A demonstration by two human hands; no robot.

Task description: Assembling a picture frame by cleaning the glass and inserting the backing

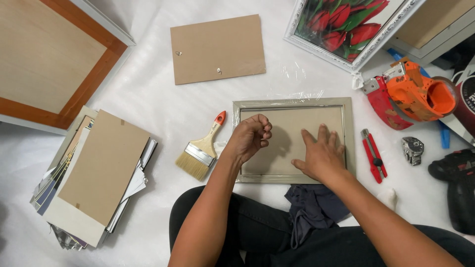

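While the right hand (321,157) lies flat, fingers spread wide, on the brown backing board of the small grey picture frame (348,133), the left hand (251,135) is curled into a loose fist over the frame's left edge; whether anything sits inside that fist, I cannot tell. That frame lies face down on the white sheet (163,109), right in front of the seated person's knees, with a strip of clear plastic film crinkled along its top edge. A dark cloth (314,207) is bunched on the lap, touching the frame's near edge.

Over to the left of the frame, just beside the fist, there's a paintbrush (202,151) with a pale wooden handle and orange tip, bristles pointing down-left. Further up the sheet lies a loose brown backing board (217,48) with two small metal clips on it. On the far left, a stack of boards and prints (96,178), and above that a large wooden-edged frame (54,59).

On the right, a red utility knife (373,155) lies just beside the frame, then a wristwatch (412,150), a dark power tool (457,190) at the edge, and an orange tape dispenser (413,94) above. Up top, a white ornate frame holding a picture of red tulips (344,24).
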